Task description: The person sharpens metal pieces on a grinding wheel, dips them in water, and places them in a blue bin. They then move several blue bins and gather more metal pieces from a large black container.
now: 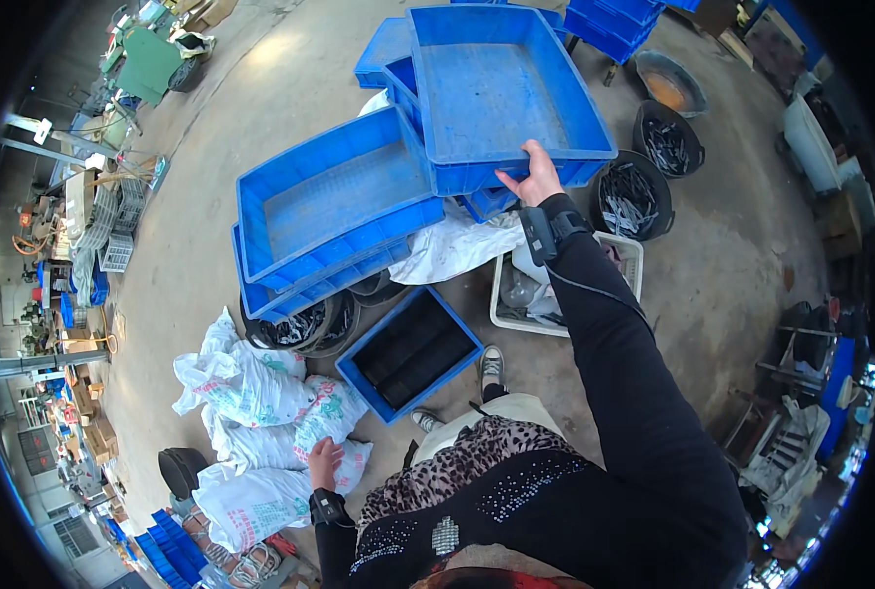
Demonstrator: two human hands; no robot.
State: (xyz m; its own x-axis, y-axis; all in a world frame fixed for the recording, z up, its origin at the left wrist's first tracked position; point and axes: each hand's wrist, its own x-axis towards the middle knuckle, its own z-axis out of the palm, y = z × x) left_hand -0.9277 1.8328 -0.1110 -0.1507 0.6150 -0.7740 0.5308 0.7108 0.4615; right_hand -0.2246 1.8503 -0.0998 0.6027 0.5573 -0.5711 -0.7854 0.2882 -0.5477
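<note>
My right hand [535, 179] grips the near rim of a large blue plastic crate [491, 88], thumb over the edge and fingers against its outer wall. Nothing lies inside this crate, which sits on other blue crates. Just left of it, another shallow blue crate [339, 201] rests tilted on a similar one. My left hand [325, 463] hangs low beside white woven sacks [251, 388], its fingers loosely bent and apart, with nothing visible in them. By my feet stands a small blue crate [364, 365] with black contents.
Black tubs [634, 199] of dark strip-like pieces stand at right, near a metal basin [671, 84]. A white basket [567, 327] holding bags is under my right arm. Blue crates [614, 29] stand at the back, and a black bucket [180, 471] is beside the sacks.
</note>
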